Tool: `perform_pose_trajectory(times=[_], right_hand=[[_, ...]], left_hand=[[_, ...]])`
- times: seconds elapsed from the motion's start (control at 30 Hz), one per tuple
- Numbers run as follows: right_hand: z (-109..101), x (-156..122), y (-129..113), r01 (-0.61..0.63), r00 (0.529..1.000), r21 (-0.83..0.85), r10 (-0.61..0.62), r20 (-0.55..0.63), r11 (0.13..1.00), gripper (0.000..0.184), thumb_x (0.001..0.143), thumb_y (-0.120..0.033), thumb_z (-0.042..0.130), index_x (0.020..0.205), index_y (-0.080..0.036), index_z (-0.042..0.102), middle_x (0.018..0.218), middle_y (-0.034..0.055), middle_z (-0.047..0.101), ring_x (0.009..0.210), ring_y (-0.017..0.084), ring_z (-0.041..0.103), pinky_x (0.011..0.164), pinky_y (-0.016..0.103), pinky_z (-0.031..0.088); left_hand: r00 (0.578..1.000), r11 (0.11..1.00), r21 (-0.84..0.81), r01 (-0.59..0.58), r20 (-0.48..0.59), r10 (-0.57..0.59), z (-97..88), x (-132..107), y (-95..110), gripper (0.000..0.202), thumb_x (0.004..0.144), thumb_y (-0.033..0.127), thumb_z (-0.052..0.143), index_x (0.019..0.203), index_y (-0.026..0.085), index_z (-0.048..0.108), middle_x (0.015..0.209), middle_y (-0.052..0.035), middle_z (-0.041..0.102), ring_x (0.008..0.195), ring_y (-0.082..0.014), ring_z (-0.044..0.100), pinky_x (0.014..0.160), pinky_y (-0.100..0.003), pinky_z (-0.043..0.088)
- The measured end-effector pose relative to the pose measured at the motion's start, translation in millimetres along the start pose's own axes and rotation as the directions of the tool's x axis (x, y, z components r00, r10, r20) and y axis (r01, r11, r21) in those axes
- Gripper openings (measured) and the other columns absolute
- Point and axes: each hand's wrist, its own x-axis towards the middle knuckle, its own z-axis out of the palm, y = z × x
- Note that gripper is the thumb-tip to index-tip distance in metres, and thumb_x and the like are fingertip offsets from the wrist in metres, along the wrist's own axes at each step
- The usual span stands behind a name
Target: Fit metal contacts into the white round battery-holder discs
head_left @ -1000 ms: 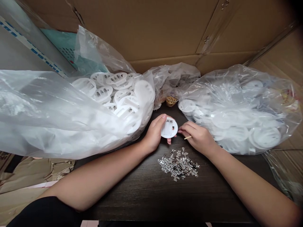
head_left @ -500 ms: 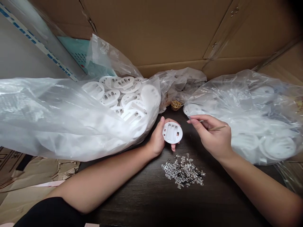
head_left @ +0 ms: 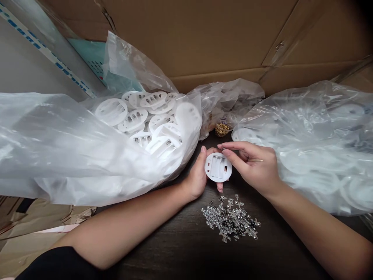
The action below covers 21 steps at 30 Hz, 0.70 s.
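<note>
My left hand (head_left: 201, 177) is closed around the edge of a round white plastic battery case (head_left: 217, 171). Its open compartment faces up, with metal springs along the far side. My right hand (head_left: 253, 165) is at the case's upper right edge, thumb and forefinger pinching a small metal piece (head_left: 223, 149) that is mostly covered. A thin stick (head_left: 257, 160) lies across the same hand, tucked under the fingers. Just below both hands, a loose heap of silvery metal battery contacts (head_left: 230, 219) rests on the dark table.
On the left a clear plastic bag (head_left: 87, 155) spills several white battery cases (head_left: 132, 120). Another bag (head_left: 314, 155) with white parts lies right. Behind the hands sit gold-coloured small pieces (head_left: 222, 129) in a bag. A cardboard wall (head_left: 189, 39) closes off the back.
My right hand has moved left, bringing the small metal piece to the edge of the case. My left hand still holds the case, and the view has shifted slightly.
</note>
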Motion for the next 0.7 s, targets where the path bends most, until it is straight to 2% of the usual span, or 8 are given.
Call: perform_pose_trajectory(times=[0.1, 0.17, 0.27, 0.33, 0.47, 0.53, 0.6, 0.7], right_hand=[[0.4, -0.9, -0.2, 0.047, 0.996, 0.049, -0.05, 0.075, 0.998, 0.016, 0.092, -0.025, 0.071, 0.107, -0.023, 0.076, 0.087, 0.0005, 0.078, 0.05, 0.008, 0.054, 0.048, 0.026, 0.044], [-1.9, 0.0, -0.1, 0.032, 0.996, 0.068, -0.037, 0.08, 0.997, 0.016, 0.092, -0.025, 0.07, 0.107, -0.022, 0.076, 0.088, 0.002, 0.078, 0.05, 0.008, 0.055, 0.048, 0.027, 0.043], [-11.6, 4.4, 1.6, -0.118, 0.993, 0.087, 0.118, 0.001, 0.989, 0.016, 0.092, -0.029, 0.07, 0.104, -0.021, 0.074, 0.076, 0.0022, 0.073, 0.047, 0.01, 0.05, 0.046, 0.027, 0.038], [-21.5, 6.4, 3.7, -0.245, 0.969, 0.066, 0.245, 0.01, 0.967, 0.013, 0.091, -0.031, 0.069, 0.099, -0.021, 0.073, 0.069, 0.0013, 0.069, 0.047, 0.01, 0.049, 0.045, 0.027, 0.035], [-41.2, -4.5, 5.2, -0.341, 0.93, -0.057, 0.346, 0.126, 0.938, 0.006, 0.09, -0.026, 0.067, 0.09, -0.021, 0.07, 0.059, -0.0019, 0.061, 0.046, 0.01, 0.048, 0.045, 0.025, 0.034], [-48.4, -17.1, 2.9, -0.315, 0.937, -0.028, 0.315, 0.153, 0.949, 0.006, 0.091, -0.026, 0.067, 0.093, -0.022, 0.07, 0.069, 0.0, 0.067, 0.05, 0.011, 0.054, 0.047, 0.026, 0.037], [-53.4, -30.0, -1.3, -0.266, 0.953, 0.025, 0.259, 0.16, 0.964, 0.008, 0.094, -0.026, 0.066, 0.1, -0.024, 0.07, 0.086, 0.0024, 0.074, 0.059, 0.013, 0.062, 0.051, 0.027, 0.043], [-58.4, -42.3, -9.2, -0.179, 0.978, 0.051, 0.171, 0.121, 0.983, 0.015, 0.094, -0.019, 0.065, 0.106, -0.026, 0.068, 0.094, 0.0016, 0.075, 0.07, 0.014, 0.067, 0.059, 0.027, 0.048]], left_hand=[[1.0, 1.0, 0.016, 0.004, -0.013, -0.004, 0.8, 0.5, -0.5, 0.068, 0.094, 0.077, 0.025, 0.11, 0.017, 0.054, 0.069, -0.0027, 0.064, 0.042, -0.0152, 0.058, 0.035, -0.027, 0.049], [0.999, 0.999, 0.033, -0.005, -0.044, 0.007, 2.7, 0.2, 0.4, 0.057, 0.095, 0.073, 0.034, 0.107, 0.019, 0.05, 0.069, -0.0007, 0.062, 0.041, -0.0151, 0.058, 0.034, -0.026, 0.048], [0.991, 0.987, 0.161, 0.007, -0.135, 0.014, 8.3, -3.5, 2.1, 0.039, 0.092, 0.055, 0.058, 0.104, 0.023, 0.041, 0.072, 0.0037, 0.062, 0.042, -0.0132, 0.058, 0.037, -0.025, 0.05], [0.985, 0.95, 0.313, -0.001, -0.165, 0.056, 11.8, -8.5, 2.1, 0.037, 0.092, 0.048, 0.063, 0.105, 0.023, 0.038, 0.077, 0.0036, 0.064, 0.045, -0.0109, 0.059, 0.041, -0.022, 0.05], [0.96, 0.73, 0.644, -0.231, 0.028, 0.279, 11.6, -18.7, 0.7, 0.026, 0.096, 0.037, 0.062, 0.104, 0.021, 0.044, 0.077, -0.0003, 0.068, 0.061, -0.0128, 0.068, 0.053, -0.02, 0.052], [0.892, 0.563, 0.712, -0.419, 0.209, 0.401, 9.0, -20.8, 1.3, 0.02, 0.095, 0.028, 0.064, 0.103, 0.02, 0.047, 0.091, -0.0065, 0.074, 0.083, -0.0175, 0.075, 0.069, -0.025, 0.058], [0.787, 0.403, 0.702, -0.587, 0.379, 0.487, 6.7, -20.6, 3.0, 0.018, 0.094, 0.019, 0.064, 0.104, 0.02, 0.049, 0.108, -0.0118, 0.075, 0.102, -0.0203, 0.074, 0.084, -0.03, 0.06], [0.661, 0.246, 0.658, -0.712, 0.509, 0.551, 5.5, -18.9, 5.2, 0.021, 0.091, 0.011, 0.063, 0.107, 0.018, 0.05, 0.109, -0.0144, 0.074, 0.103, -0.0203, 0.073, 0.086, -0.031, 0.06]])
